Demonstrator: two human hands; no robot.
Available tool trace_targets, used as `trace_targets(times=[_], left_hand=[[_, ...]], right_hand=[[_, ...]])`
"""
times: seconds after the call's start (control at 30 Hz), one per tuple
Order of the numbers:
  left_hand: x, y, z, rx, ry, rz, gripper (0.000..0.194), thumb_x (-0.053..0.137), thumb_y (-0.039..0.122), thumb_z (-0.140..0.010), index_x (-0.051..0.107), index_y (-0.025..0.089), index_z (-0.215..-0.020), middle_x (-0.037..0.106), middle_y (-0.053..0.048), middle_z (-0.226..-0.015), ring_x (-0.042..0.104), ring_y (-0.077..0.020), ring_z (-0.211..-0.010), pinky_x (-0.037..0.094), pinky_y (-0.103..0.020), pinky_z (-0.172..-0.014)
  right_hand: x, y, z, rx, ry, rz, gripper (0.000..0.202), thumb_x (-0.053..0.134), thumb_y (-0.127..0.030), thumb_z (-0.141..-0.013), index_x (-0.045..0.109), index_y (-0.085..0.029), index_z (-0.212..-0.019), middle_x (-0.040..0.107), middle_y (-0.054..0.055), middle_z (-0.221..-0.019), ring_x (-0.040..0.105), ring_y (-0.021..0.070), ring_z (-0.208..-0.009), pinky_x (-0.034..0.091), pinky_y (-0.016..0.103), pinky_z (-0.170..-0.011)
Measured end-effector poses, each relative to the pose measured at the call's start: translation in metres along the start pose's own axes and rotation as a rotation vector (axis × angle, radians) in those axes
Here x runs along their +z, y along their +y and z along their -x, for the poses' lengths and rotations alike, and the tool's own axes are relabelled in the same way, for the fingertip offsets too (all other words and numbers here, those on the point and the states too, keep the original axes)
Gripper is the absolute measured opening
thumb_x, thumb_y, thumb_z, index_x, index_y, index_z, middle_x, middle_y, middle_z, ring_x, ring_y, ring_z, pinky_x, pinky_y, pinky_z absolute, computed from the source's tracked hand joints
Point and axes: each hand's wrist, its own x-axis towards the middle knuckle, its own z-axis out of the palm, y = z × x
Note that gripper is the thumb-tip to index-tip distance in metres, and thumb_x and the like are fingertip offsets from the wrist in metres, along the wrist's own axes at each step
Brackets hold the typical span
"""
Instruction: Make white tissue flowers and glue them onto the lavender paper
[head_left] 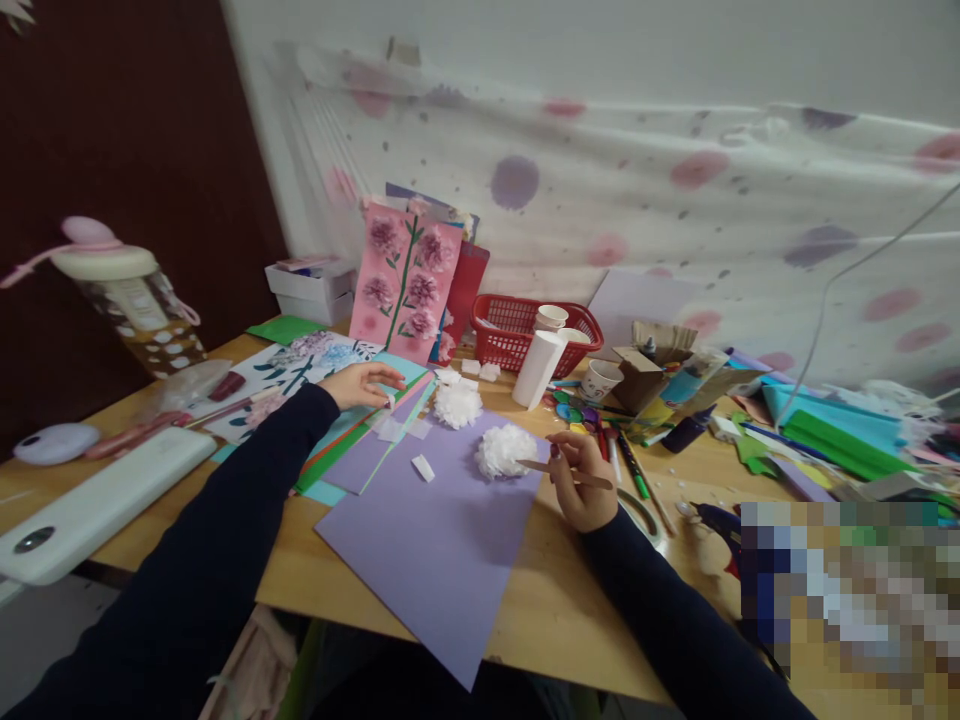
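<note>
My right hand (583, 482) grips a flat wooden craft stick (592, 481), its tip touching the right side of a fluffy white paper flower (501, 452). This flower lies on a purple sheet of card (442, 545). My left hand (365, 386) is over the layered coloured paper, a small white paper piece (390, 401) at its thumb and fingertips. Just below it lie thin translucent paper squares (388, 430). A second white paper flower (457, 404) sits behind the first. On the purple card, a small white paper scrap (423, 468) lies between the hands.
A pink flower picture (406, 280) stands at the back beside a red basket (491, 347). A white roll (539, 370) stands before the basket. Pens, a tape roll (643, 520) and a glue gun (716, 522) lie right. A long white device (112, 500) and a bottle (135, 300) are left.
</note>
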Motion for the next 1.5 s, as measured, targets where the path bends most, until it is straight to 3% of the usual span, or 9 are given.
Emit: trace_targets(times=[0.17,0.27,0.43,0.53,0.67,0.83,1.03,1.2,1.5], left_hand=[[0.018,0.006,-0.003,0.061,-0.033,0.119,0.056,0.08,0.018,-0.05,0.06,0.013,-0.102,0.069,-0.003,-0.083,0.061,-0.0123,-0.073,0.048,-0.025,-0.068],[0.048,0.021,-0.003,0.109,-0.074,0.215,0.053,0.082,0.015,-0.049,0.061,0.014,-0.098,0.065,0.001,-0.077,0.061,-0.0106,-0.074,0.047,-0.023,-0.069],[0.11,0.057,-0.001,0.074,-0.263,0.334,0.054,0.084,0.017,-0.052,0.06,0.012,-0.1,0.067,0.001,-0.072,0.063,-0.0103,-0.069,0.047,-0.023,-0.07],[0.138,0.07,0.0,0.061,-0.245,0.344,0.056,0.084,0.02,-0.053,0.058,0.012,-0.103,0.068,0.0,-0.068,0.063,-0.0099,-0.063,0.045,-0.023,-0.066],[0.161,0.063,0.002,0.056,-0.185,0.382,0.056,0.084,0.027,-0.056,0.059,0.011,-0.102,0.071,-0.002,-0.069,0.064,-0.0112,-0.061,0.044,-0.022,-0.062],[0.175,0.047,0.008,0.091,-0.16,0.486,0.05,0.08,0.039,-0.061,0.059,0.012,-0.097,0.074,-0.01,-0.081,0.069,-0.0193,-0.079,0.048,-0.029,-0.075],[0.177,0.053,0.017,0.19,-0.129,0.449,0.034,0.068,0.042,-0.076,0.061,0.012,-0.089,0.074,-0.013,-0.087,0.068,-0.0217,-0.085,0.047,-0.034,-0.083],[0.177,0.053,0.018,0.198,-0.127,0.451,0.03,0.063,0.04,-0.078,0.066,0.012,-0.089,0.072,-0.011,-0.093,0.065,-0.0208,-0.087,0.046,-0.032,-0.08],[0.179,0.053,0.02,0.236,-0.189,0.233,0.028,0.066,0.033,-0.074,0.072,0.012,-0.091,0.066,-0.006,-0.087,0.058,-0.015,-0.077,0.044,-0.027,-0.074]], right_hand=[[0.002,0.002,0.0,0.002,0.016,-0.084,0.013,0.046,-0.022,-0.09,0.048,-0.021,-0.103,0.054,-0.005,-0.058,0.05,0.0096,-0.043,0.038,0.021,-0.043],[0.005,-0.002,-0.001,0.078,0.061,-0.229,0.011,0.046,-0.023,-0.091,0.048,-0.021,-0.102,0.05,-0.007,-0.055,0.047,0.0092,-0.042,0.036,0.021,-0.043],[0.006,-0.016,-0.01,0.235,0.212,-0.465,0.011,0.05,-0.029,-0.088,0.049,-0.021,-0.095,0.047,-0.009,-0.051,0.039,0.0067,-0.035,0.029,0.018,-0.034],[0.004,-0.02,-0.017,0.337,0.287,-0.546,0.015,0.054,-0.033,-0.084,0.049,-0.021,-0.091,0.045,-0.01,-0.047,0.036,0.0064,-0.032,0.027,0.017,-0.031],[0.003,-0.015,-0.021,0.455,0.312,-0.62,0.02,0.058,-0.034,-0.078,0.049,-0.02,-0.09,0.045,-0.011,-0.047,0.035,0.006,-0.032,0.027,0.016,-0.03],[0.006,-0.012,-0.019,0.519,0.274,-0.661,0.022,0.058,-0.035,-0.077,0.049,-0.021,-0.09,0.045,-0.011,-0.046,0.036,0.0066,-0.033,0.028,0.016,-0.031],[0.005,-0.02,-0.019,0.522,0.243,-0.667,0.021,0.057,-0.035,-0.077,0.049,-0.021,-0.091,0.045,-0.01,-0.047,0.038,0.0066,-0.034,0.028,0.016,-0.031],[0.004,-0.025,-0.019,0.51,0.243,-0.676,0.021,0.058,-0.034,-0.076,0.049,-0.02,-0.089,0.045,-0.01,-0.045,0.037,0.0064,-0.033,0.027,0.016,-0.031],[0.004,-0.027,-0.019,0.48,0.195,-0.659,0.02,0.056,-0.035,-0.078,0.049,-0.02,-0.089,0.045,-0.011,-0.044,0.037,0.0061,-0.031,0.026,0.017,-0.031]])
